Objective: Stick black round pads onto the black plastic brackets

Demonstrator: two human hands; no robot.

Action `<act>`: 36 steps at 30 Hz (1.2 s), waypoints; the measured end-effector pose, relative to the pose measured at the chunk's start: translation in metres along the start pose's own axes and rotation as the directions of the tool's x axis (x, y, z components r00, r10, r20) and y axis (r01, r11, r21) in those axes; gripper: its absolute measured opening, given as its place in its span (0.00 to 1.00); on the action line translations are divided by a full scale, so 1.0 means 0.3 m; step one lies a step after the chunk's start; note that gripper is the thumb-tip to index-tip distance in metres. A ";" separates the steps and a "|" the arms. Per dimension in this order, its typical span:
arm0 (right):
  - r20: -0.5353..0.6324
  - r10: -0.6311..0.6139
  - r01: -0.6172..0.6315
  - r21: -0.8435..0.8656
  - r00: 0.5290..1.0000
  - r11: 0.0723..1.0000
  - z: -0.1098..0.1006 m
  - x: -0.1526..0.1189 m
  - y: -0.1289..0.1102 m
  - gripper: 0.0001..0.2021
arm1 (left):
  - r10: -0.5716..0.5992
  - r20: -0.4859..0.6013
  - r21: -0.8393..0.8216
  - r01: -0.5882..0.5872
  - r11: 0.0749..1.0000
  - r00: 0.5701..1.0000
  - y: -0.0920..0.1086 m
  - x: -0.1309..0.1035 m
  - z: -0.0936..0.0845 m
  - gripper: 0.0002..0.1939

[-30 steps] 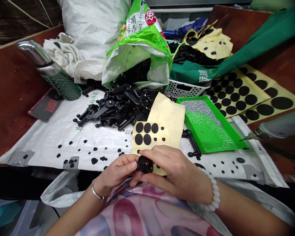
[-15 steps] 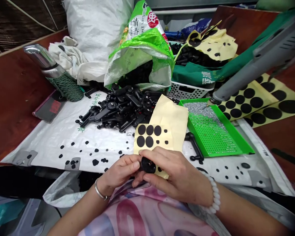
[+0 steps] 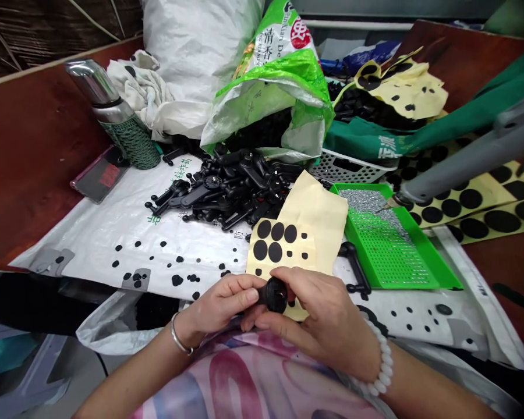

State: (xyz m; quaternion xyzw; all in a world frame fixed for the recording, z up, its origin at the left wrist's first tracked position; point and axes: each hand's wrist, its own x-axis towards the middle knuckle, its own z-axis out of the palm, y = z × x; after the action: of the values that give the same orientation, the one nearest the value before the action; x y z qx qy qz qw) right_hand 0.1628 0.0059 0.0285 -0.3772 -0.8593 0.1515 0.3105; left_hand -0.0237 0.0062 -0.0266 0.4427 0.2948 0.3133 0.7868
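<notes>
Near the table's front edge, my left hand [image 3: 231, 299] is closed on a black round part [image 3: 276, 294], with the thumb along its left side. My right hand [image 3: 317, 308] curves around the right of the same part, its fingertips at the upper rim and its thumb below. Just beyond the hands lies a yellow backing sheet [image 3: 268, 263] with large and small black round stickers; a plain yellow sheet [image 3: 327, 218] is under it. The underside of the black part is hidden by my fingers.
Black arm-like parts [image 3: 231, 186] lie heaped behind the sheets. A green tray [image 3: 386, 256] of small silver screws is at the right, below a grey power screwdriver [image 3: 467, 160]. A bottle [image 3: 128, 131] and phone [image 3: 100, 174] sit at the left. Black dots are scattered over the white sheeting [image 3: 157, 227].
The view has shifted, so the table's things appear further right. The black part shows more of its round face, and my right fingers sit a little more open around it.
</notes>
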 end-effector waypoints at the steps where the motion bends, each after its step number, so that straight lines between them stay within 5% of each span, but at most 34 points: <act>1: -0.019 0.020 -0.021 -0.006 1.000 1.000 0.009 -0.004 -0.001 0.18 | -0.010 -0.026 0.004 0.010 1.000 1.000 0.004 -0.002 0.006 0.17; 9: -0.034 0.020 -0.017 0.079 0.999 0.997 0.005 -0.021 0.018 0.28 | -0.002 -0.056 -0.028 0.001 1.000 0.998 0.003 -0.013 0.015 0.17; 15: -0.010 -0.017 0.019 0.290 1.000 0.957 -0.016 -0.030 0.034 0.14 | -0.014 0.020 -0.002 0.014 1.000 1.000 0.005 -0.019 0.007 0.19; 21: 0.080 -0.109 0.076 0.346 0.991 0.935 -0.022 -0.018 0.047 0.25 | -0.029 0.055 -0.004 0.029 1.000 0.998 -0.002 -0.019 0.005 0.19; 36: 0.164 -0.186 0.084 0.487 0.969 0.869 -0.015 -0.031 0.094 0.24 | -0.026 0.097 -0.106 0.037 0.994 0.995 -0.036 -0.005 0.005 0.17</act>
State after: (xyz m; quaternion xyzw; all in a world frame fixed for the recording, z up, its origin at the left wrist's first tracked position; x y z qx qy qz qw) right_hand 0.1862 0.0182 0.0140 -0.2100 -0.8473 0.3742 0.3128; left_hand -0.0210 0.0000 -0.0353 0.4094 0.2464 0.2946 0.8276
